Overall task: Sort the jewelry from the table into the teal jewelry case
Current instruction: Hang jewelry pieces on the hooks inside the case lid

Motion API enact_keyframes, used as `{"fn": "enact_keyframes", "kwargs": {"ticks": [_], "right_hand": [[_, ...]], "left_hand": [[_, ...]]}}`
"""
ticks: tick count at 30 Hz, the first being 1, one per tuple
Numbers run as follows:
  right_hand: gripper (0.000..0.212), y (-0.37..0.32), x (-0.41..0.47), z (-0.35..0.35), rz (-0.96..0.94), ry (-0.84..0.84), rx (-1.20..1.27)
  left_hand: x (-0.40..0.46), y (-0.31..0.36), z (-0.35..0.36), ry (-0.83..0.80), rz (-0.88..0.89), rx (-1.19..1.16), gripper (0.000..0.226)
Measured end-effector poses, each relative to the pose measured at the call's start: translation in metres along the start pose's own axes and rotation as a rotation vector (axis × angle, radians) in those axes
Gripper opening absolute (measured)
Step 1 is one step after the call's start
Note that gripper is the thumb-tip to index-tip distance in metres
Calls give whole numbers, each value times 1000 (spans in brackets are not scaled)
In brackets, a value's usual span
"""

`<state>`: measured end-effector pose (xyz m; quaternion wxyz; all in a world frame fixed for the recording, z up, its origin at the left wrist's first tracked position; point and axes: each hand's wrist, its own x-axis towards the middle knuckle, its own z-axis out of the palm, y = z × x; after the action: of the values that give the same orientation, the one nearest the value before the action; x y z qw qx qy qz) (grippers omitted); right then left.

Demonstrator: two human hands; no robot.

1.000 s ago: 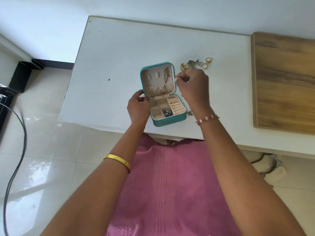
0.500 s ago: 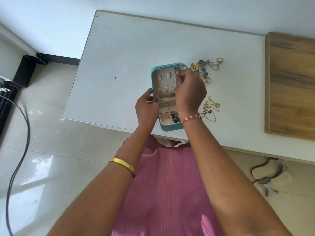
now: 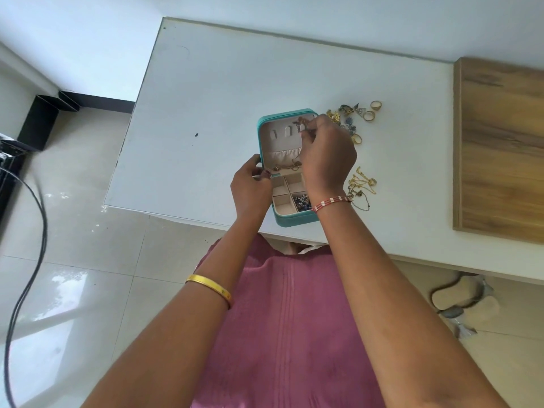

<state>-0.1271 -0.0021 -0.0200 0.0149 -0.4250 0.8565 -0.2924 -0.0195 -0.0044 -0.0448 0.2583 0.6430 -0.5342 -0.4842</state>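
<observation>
The teal jewelry case (image 3: pixel 265 122) lies open on the white table (image 3: pixel 223 92), its lid flat toward the far side. My right hand (image 3: pixel 326 154) hovers over the lid and pinches a small necklace pendant (image 3: pixel 300 125) against the lid's upper hooks. A gold chain (image 3: pixel 284 166) hangs down to the lid's pocket. My left hand (image 3: pixel 250 187) grips the case's left edge near the hinge. Dark beads (image 3: pixel 303 201) fill one tray compartment. Loose rings and earrings (image 3: pixel 357 114) lie right of the case, and gold chains (image 3: pixel 362 184) lie beside my right wrist.
A wooden board (image 3: pixel 500 148) covers the table's right end. The table's near edge runs just under the case. A black cable (image 3: pixel 29 231) trails over the tiled floor at left. Sandals (image 3: pixel 462 298) sit on the floor under the table at right.
My right hand moved slightly left onto the lid's top, bringing the pendant to the hooks. The view shifted, so the chains on the right came into sight. My left hand kept its grip.
</observation>
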Motion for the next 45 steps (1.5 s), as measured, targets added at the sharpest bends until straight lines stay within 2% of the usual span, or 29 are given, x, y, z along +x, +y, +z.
{"fn": "enact_keyframes", "kwargs": {"ticks": [7, 12, 15, 21, 25, 29, 33, 39, 45], "right_hand": [[23, 3, -2, 3, -125, 60, 52], [13, -1, 1, 5, -143, 103, -11], [11, -2, 2, 2, -124, 72, 25], [18, -2, 8, 1, -8, -95, 44], [16, -2, 8, 7, -4, -63, 75], [11, 0, 2, 14, -113, 26, 90], [8, 3, 2, 15, -285, 136, -79], [17, -2, 10, 10, -379, 104, -289], [17, 3, 12, 7, -513, 120, -350]], "left_hand": [[-1, -1, 1, 5, 0, 32, 33], [0, 0, 1, 7, 12, 45, 35], [1, 0, 1, 10, 2, 36, 35], [-1, 1, 2, 18, 21, 45, 34], [-1, 0, 2, 21, 35, 50, 35], [-1, 1, 2, 31, 37, 37, 36], [-2, 0, 2, 40, 63, 52, 37], [-2, 0, 3, 41, 77, 79, 34], [-5, 1, 2, 44, 67, 89, 29]]}}
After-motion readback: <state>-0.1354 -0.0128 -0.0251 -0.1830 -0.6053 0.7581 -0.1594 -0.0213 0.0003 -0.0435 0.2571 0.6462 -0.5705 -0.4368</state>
